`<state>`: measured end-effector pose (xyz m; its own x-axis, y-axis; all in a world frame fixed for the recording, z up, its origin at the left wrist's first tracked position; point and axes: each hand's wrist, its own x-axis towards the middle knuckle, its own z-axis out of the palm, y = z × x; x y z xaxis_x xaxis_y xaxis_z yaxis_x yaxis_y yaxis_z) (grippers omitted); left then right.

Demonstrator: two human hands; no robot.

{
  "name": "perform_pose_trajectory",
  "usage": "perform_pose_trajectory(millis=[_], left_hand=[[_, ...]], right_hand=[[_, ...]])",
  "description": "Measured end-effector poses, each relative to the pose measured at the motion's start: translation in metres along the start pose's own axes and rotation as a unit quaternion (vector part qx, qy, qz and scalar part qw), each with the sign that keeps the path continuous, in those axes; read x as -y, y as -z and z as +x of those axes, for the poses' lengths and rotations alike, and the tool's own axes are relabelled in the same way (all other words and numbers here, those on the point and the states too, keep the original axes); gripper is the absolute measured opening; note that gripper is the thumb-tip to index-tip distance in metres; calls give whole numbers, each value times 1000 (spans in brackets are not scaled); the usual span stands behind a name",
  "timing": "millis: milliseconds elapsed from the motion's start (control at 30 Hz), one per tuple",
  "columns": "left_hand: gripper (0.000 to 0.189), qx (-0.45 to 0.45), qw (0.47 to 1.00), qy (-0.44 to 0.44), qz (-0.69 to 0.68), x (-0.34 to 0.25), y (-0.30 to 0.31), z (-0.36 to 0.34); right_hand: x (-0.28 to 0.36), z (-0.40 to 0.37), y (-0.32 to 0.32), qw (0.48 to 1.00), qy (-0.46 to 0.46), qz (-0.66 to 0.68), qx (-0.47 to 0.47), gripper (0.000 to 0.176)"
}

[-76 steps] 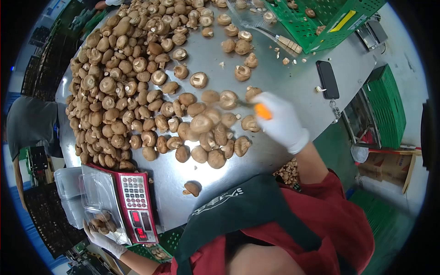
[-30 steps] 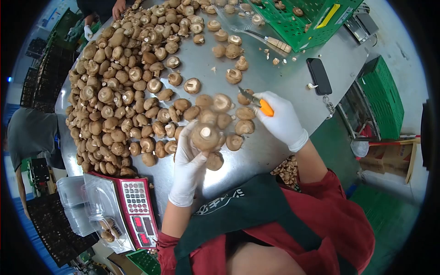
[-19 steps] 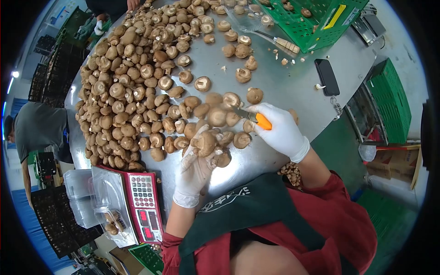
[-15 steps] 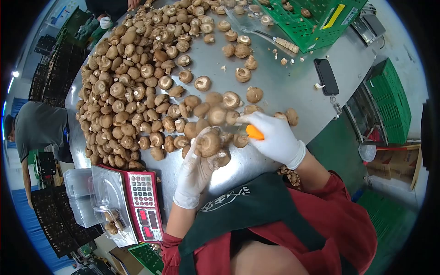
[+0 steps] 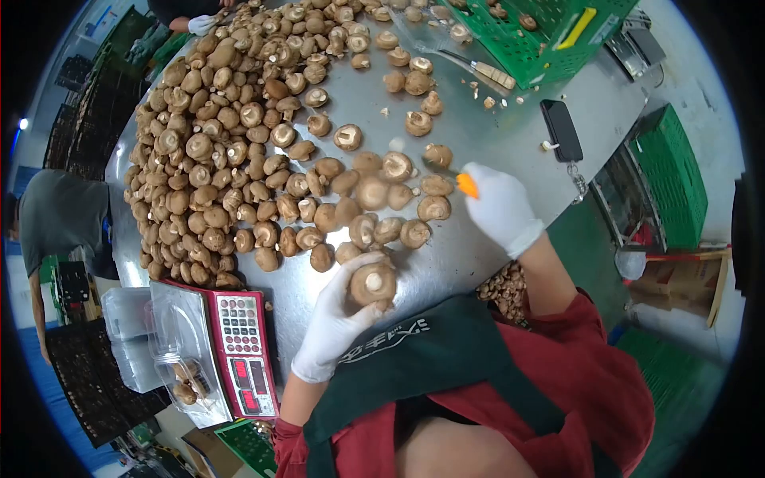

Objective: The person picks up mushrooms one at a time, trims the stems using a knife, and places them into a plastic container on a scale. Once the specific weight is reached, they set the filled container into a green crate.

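In the head view my left hand (image 5: pixel 328 325), in a white glove, grips a brown shiitake mushroom (image 5: pixel 386 296) near the table's front edge. The mushroom's underside faces up, showing a pale stem end. My right hand (image 5: pixel 499 209), also gloved, is closed around a knife with an orange handle (image 5: pixel 467 186). Its dark blade points left over the table, close to a loose mushroom (image 5: pixel 437 155). Between my hands lie several more mushrooms, one of them an upturned mushroom (image 5: pixel 414 233).
A large mushroom heap (image 5: pixel 215 159) covers the table's left side. At lower left stands a red scale (image 5: pixel 243 350) bearing a clear tub with mushrooms. A green crate (image 5: pixel 550 56), a wooden-handled knife (image 5: pixel 492 75) and a phone (image 5: pixel 562 131) lie farther right. Co-workers stand beyond the table.
My right hand has moved up and right with the knife, away from my left hand. The mushroom in my left hand has turned so its stem end shows, and that hand has lowered slightly.
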<state>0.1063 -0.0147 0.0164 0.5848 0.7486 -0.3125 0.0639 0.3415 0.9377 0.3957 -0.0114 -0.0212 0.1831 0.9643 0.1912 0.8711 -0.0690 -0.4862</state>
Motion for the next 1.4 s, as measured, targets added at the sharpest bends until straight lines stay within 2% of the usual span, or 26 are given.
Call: perform_pose_trajectory(millis=[100,167,233,367,433,467,567,633,700,733,767,833,867,900,967,1033,1133,1267,1333,1400], left_hand=[[62,-149,988,19,-28,2,15,-13],[62,-209,977,-42,-11,31,48,-21],[64,-240,961,-62,-121,26,49,-31],[56,-244,954,-80,-156,42,63,-43],[44,-244,951,-84,-168,48,64,-43],[39,-246,949,-84,-177,54,66,-42],[26,-235,958,-84,-144,54,67,-37],[24,-214,972,-55,-77,58,73,-30],[34,-222,973,-55,-43,46,60,-16],[40,-234,970,-67,-7,23,40,-7],[47,-247,965,-79,29,10,27,2],[66,-213,937,-164,223,6,21,17],[72,-195,925,-174,274,-2,15,22],[70,-196,919,-190,284,-9,6,26],[68,-204,860,-263,388,-2,6,35],[65,-204,873,-253,364,3,7,35],[63,-228,894,-244,300,4,3,27],[66,-263,916,-223,205,6,-4,14],[70,-264,914,-232,203,12,-3,11],[73,-265,915,-232,198,15,-3,8]], right_hand=[[8,1,11,997,39,39,46,12],[17,-3,-8,991,89,80,52,16],[36,-5,-25,984,132,98,73,19],[77,3,-57,974,188,58,116,21],[85,7,-79,969,203,44,130,20],[84,10,-83,971,184,28,149,14],[76,35,-56,969,142,94,177,12],[63,41,-49,943,91,238,215,16],[57,45,-37,899,53,341,269,20],[53,42,-41,860,15,427,280,24],[55,40,-36,847,-22,439,298,23],[64,38,-22,817,-94,462,333,21],[68,36,-16,810,-100,468,339,20],[73,34,-12,802,-107,475,346,20],[75,32,-10,793,-106,484,355,19],[73,30,-13,792,-92,489,355,20],[62,25,-25,729,-124,536,406,23],[62,18,-44,654,-113,625,411,26],[64,16,-49,624,-118,656,408,28],[69,16,-45,634,-97,653,403,29]])
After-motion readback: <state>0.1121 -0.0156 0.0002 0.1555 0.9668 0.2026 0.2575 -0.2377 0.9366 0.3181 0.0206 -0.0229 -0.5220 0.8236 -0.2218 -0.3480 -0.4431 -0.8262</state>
